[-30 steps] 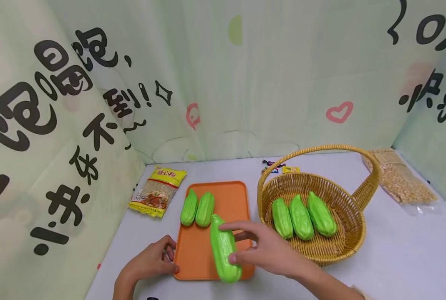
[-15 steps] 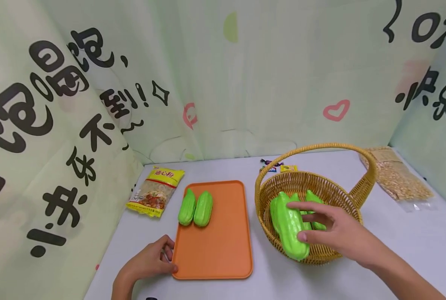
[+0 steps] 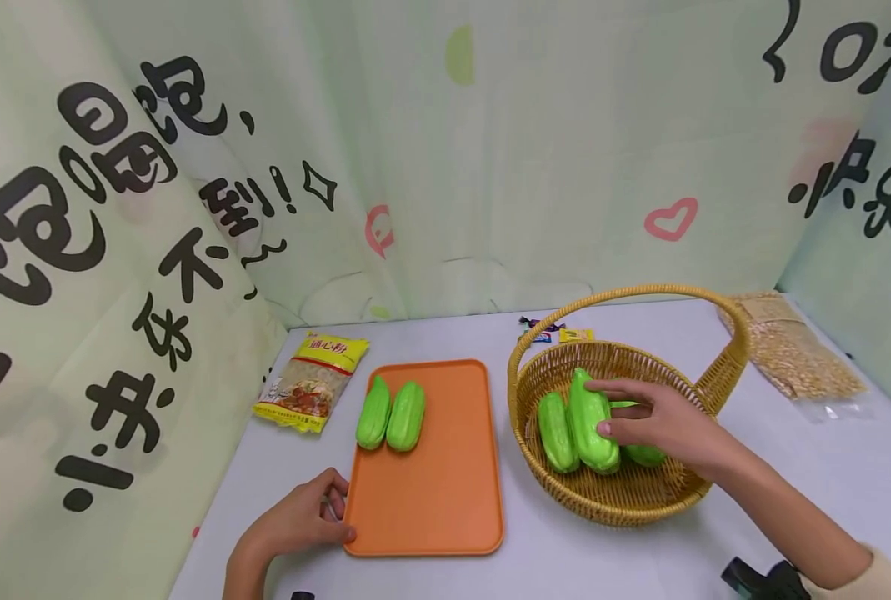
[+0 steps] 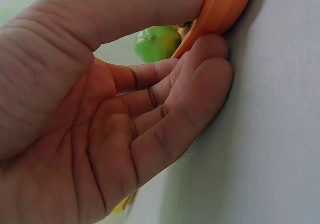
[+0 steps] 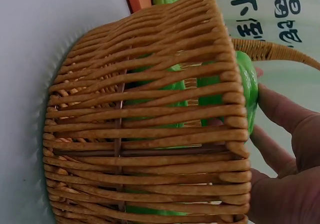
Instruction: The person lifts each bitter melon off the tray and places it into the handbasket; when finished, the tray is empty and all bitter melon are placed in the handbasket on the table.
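My right hand (image 3: 658,421) grips a ridged green toy gourd (image 3: 589,427), its thumb and fingers on opposite sides, inside the wicker basket (image 3: 603,505). Another green gourd (image 3: 558,435) lies to its left; others are partly covered by the hand. In the right wrist view, the basket's weave (image 5: 150,134) hides much of the held gourd (image 5: 247,91). My left hand (image 3: 298,518) pinches the near left edge of the orange tray (image 3: 437,508), its thumb on the rim. Two gourds (image 3: 406,417) lie side by side at the tray's far left.
A yellow food packet (image 3: 313,379) lies left of the tray. Small wrapped candies (image 3: 576,335) sit behind the basket, whose tall handle (image 3: 640,290) arches over it. A bag of grains (image 3: 798,350) lies at the far right. Printed curtains (image 3: 565,167) enclose the table.
My right hand has carried the gourd from above the tray rightward and lowered it into the basket among the others. The left hand has stayed at the tray's edge.
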### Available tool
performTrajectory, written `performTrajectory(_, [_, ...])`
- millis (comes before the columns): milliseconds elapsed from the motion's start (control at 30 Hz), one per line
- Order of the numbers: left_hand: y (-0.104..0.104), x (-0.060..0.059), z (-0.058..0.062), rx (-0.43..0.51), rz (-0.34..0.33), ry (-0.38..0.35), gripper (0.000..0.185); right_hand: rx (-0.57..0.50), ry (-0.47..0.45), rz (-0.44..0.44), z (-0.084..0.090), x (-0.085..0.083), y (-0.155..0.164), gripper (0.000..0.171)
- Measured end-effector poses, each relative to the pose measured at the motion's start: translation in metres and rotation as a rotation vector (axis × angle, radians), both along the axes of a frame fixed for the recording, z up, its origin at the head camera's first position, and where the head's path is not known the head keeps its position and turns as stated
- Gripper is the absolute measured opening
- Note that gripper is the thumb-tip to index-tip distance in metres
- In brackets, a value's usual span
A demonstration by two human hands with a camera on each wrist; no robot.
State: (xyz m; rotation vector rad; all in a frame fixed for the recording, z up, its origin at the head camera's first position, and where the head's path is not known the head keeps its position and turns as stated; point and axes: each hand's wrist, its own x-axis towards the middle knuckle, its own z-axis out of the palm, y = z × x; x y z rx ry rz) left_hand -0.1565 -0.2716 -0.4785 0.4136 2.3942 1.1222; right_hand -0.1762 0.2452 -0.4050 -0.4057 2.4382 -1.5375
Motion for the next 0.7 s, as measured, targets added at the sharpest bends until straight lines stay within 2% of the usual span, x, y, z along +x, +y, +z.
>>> performTrajectory(267, [-0.001,0.001,0.001,0.008,0.001,0.003,0.048,0.029,-0.005,0.000,-0.008,-0.011,-0.007,0.061])
performTrajectory(467, [0.002,-0.001,0.001,0.006,0.009,0.009,0.048,0.075,0.022,-0.008,-0.009,-0.013,-0.009,0.061])
performTrajectory(700, [0.000,0.001,0.002,-0.004,0.005,0.008,0.048,0.103,0.008,-0.013,-0.009,-0.014,-0.013,0.063])
